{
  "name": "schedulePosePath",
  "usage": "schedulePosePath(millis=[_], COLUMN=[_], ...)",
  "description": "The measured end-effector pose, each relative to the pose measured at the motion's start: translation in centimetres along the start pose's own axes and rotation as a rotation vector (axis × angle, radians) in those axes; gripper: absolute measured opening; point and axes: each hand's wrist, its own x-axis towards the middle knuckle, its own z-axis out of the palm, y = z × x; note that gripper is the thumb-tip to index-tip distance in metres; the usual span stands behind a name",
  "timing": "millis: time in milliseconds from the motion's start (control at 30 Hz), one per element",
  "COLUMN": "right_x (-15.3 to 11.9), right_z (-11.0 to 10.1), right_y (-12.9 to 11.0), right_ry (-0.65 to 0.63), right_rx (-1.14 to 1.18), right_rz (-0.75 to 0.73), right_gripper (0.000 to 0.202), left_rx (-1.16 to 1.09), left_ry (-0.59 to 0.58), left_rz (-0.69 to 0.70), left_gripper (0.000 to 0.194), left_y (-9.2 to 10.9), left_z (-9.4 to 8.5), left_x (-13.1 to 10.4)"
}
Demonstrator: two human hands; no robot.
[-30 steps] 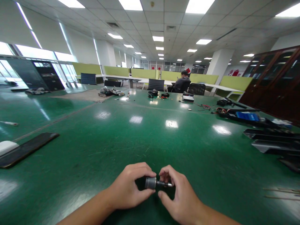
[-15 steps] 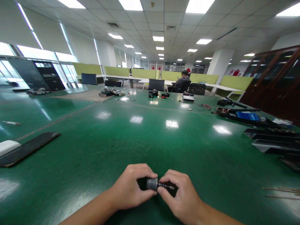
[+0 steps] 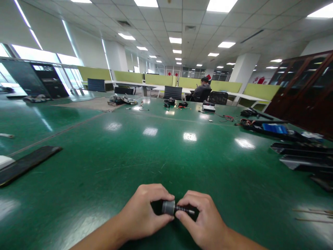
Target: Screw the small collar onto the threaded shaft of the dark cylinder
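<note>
left hand [image 3: 142,217] gripped grey cylinder [image 3: 168,207] | right hand [image 3: 201,218] pinched its thin shaft [image 3: 185,209] | black strip [image 3: 26,163] lay well left | black trays [image 3: 304,158] far right

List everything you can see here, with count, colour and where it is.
green table: one, fills the view
metal cylinder: one, grey, near edge, between both hands
thin shaft: one, dark, sticking out of the cylinder's right end
flat black strip: one, left
black trays: several, right
blue box: one, right, farther back
tools and cables: many, mixed, far end
seated person: one, dark top, far back
left hand: gripping the cylinder
right hand: pinching the shaft
</note>
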Motion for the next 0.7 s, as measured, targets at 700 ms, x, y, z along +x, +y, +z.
schedulePosePath(millis=[700], right_x=[0.03], right_z=[-0.09], right_y=[-0.17], right_ry=[0.031], right_rx=[0.02], right_rz=[-0.032], right_gripper=[0.006], left_rx=[0.019], left_ry=[0.011], left_rz=[0.067], left_gripper=[0.029], left_y=[-0.41], left_z=[-0.83], left_x=[0.02])
